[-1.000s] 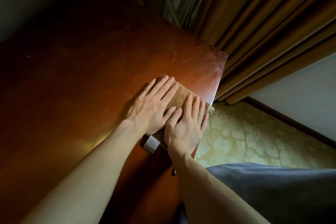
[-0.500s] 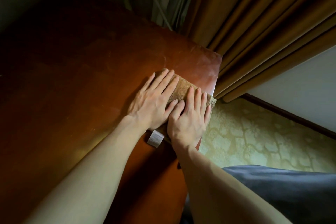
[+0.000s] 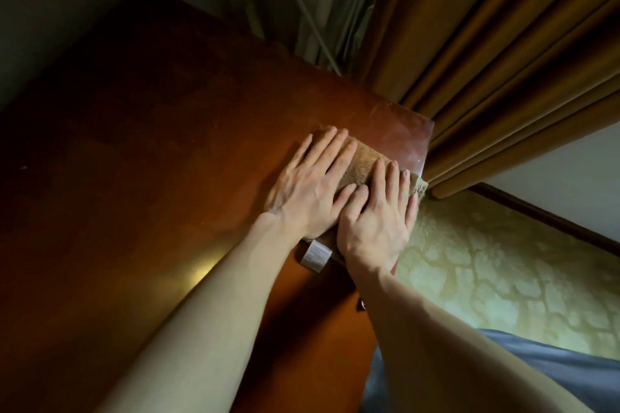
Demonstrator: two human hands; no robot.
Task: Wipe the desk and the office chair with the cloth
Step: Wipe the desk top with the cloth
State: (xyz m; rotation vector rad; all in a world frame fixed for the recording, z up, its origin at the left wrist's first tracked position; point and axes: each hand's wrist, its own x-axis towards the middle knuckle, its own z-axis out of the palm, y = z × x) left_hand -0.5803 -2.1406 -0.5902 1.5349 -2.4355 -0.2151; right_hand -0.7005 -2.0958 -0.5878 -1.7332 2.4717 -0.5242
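A folded tan cloth (image 3: 364,164) lies on the reddish-brown wooden desk (image 3: 161,157), close to its right edge and far right corner. My left hand (image 3: 308,188) presses flat on the cloth's left part with straight fingers. Beside it, my right hand (image 3: 375,221) presses flat on the right part, its fingers reaching the desk's edge. A white label (image 3: 315,255) of the cloth sticks out behind my wrists. The office chair is not in view.
Brown curtains (image 3: 486,54) hang just past the desk's far right corner. A pale sheer curtain and a thin rod (image 3: 315,33) stand behind the desk. Patterned greenish carpet (image 3: 503,265) lies to the right, with a dark baseboard along a white wall.
Both hands have slid the cloth a little farther along the desk toward the far right corner; the cloth's end now overhangs the right edge slightly.
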